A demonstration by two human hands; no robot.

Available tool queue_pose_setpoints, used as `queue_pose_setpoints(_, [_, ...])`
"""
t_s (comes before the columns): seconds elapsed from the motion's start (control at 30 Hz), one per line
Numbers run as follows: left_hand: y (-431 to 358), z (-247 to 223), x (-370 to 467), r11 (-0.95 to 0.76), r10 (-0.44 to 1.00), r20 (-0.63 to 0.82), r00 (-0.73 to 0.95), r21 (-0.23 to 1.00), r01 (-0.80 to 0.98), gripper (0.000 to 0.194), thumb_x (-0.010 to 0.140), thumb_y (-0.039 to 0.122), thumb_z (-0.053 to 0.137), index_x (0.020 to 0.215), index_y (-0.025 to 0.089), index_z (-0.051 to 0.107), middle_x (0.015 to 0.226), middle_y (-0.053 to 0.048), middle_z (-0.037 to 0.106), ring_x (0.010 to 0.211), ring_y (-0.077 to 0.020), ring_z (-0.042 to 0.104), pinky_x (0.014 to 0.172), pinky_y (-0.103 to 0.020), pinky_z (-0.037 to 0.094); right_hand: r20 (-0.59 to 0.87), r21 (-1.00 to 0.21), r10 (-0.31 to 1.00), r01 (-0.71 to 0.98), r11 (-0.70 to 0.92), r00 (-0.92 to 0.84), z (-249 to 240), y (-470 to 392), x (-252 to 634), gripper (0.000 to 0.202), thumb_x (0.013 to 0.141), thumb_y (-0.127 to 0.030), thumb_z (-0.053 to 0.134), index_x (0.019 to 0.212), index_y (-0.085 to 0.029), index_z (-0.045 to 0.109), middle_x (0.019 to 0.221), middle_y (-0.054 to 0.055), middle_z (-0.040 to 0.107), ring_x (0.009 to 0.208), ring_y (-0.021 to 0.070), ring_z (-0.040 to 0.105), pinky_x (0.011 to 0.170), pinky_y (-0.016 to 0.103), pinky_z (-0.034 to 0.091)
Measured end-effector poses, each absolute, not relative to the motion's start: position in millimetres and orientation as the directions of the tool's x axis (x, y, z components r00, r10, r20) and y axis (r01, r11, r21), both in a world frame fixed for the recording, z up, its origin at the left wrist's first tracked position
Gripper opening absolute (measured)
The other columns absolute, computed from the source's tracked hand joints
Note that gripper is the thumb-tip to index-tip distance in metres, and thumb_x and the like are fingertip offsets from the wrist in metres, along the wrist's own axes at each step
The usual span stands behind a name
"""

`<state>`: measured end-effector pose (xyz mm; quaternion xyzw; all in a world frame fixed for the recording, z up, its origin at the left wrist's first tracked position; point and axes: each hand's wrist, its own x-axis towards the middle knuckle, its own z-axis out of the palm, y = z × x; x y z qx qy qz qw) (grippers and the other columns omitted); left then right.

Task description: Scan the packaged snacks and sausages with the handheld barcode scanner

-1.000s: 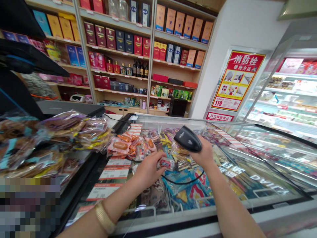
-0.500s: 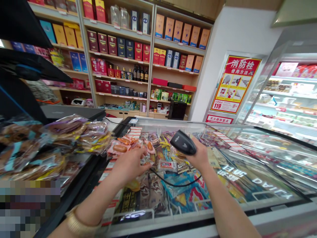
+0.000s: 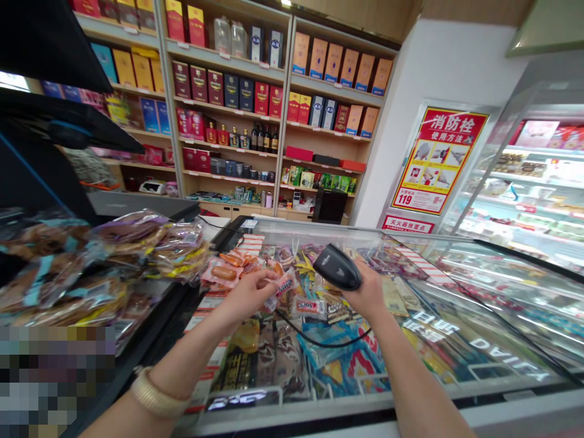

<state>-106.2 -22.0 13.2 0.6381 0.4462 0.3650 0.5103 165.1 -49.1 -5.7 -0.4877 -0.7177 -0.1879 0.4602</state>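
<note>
One black scanner point(image 3: 337, 267), gripped in the right hand point(image 3: 368, 289); one small wrapped snack point(image 3: 283, 285), pinched in the left hand point(image 3: 255, 292), above the glass freezer top point(image 3: 456, 316), beside packaged sausages point(image 3: 223, 272).

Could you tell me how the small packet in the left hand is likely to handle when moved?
The small packet probably feels light, being pinched in the fingertips of the left hand. Its shiny clear wrapper looks likely to slide easily on glass.
</note>
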Motion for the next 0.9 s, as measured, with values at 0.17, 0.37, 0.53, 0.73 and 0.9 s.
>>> queue_pose_setpoints(0.17, [-20,19,-105,0.212,0.945,-0.107,0.309,0.920,-0.330,0.026,0.068,0.022,0.078,0.092,0.017,0.067,0.085,-0.005,0.072,0.063,-0.0122,0.066,0.059,-0.025,0.056,0.848,-0.168,0.518,0.873,0.457,-0.108,-7,-49,165,0.024,0.075,-0.045,0.068,0.078,-0.022,0.059,0.073,0.005,0.065,0.068,0.0218,0.063,0.062,0.031,0.049])
queue_pose_setpoints(0.37, [-14,10,-102,0.115,0.982,-0.018,0.190,0.854,-0.508,0.026,0.057,0.010,0.081,0.076,0.016,0.064,0.076,0.001,0.069,0.067,-0.0079,0.065,0.064,-0.017,0.052,0.835,-0.142,0.516,0.831,0.538,-0.191,-1,-52,161,0.022,0.077,-0.042,0.067,0.085,-0.022,0.063,0.075,0.005,0.067,0.069,0.0214,0.065,0.063,0.031,0.051])
queue_pose_setpoints(0.53, [-17,7,-97,-0.011,0.991,0.070,0.111,0.887,-0.461,0.040,0.047,0.022,0.086,0.079,0.017,0.063,0.075,0.002,0.069,0.071,-0.0123,0.065,0.073,-0.026,0.053,0.755,-0.118,0.584,0.814,0.568,-0.299,4,-58,156,0.030,0.076,-0.031,0.065,0.105,-0.022,0.067,0.098,0.009,0.073,0.089,0.0247,0.069,0.075,0.034,0.054])
queue_pose_setpoints(0.73, [-20,7,-95,-0.106,0.987,0.141,0.077,0.933,-0.343,0.044,0.052,0.028,0.084,0.089,0.016,0.063,0.080,0.000,0.071,0.072,-0.0139,0.064,0.074,-0.027,0.049,0.721,-0.095,0.613,0.831,0.549,-0.323,6,-59,154,0.027,0.074,-0.027,0.064,0.100,-0.021,0.068,0.093,0.007,0.074,0.083,0.0233,0.069,0.072,0.032,0.053])
queue_pose_setpoints(0.9, [-20,5,-95,-0.144,0.980,0.180,0.087,0.938,-0.315,0.043,0.053,0.030,0.084,0.089,0.016,0.064,0.082,-0.001,0.072,0.076,-0.0161,0.065,0.078,-0.030,0.049,0.694,-0.066,0.636,0.849,0.524,-0.339,6,-60,151,0.021,0.073,-0.025,0.064,0.092,-0.021,0.068,0.088,0.006,0.073,0.082,0.0229,0.069,0.071,0.031,0.052])
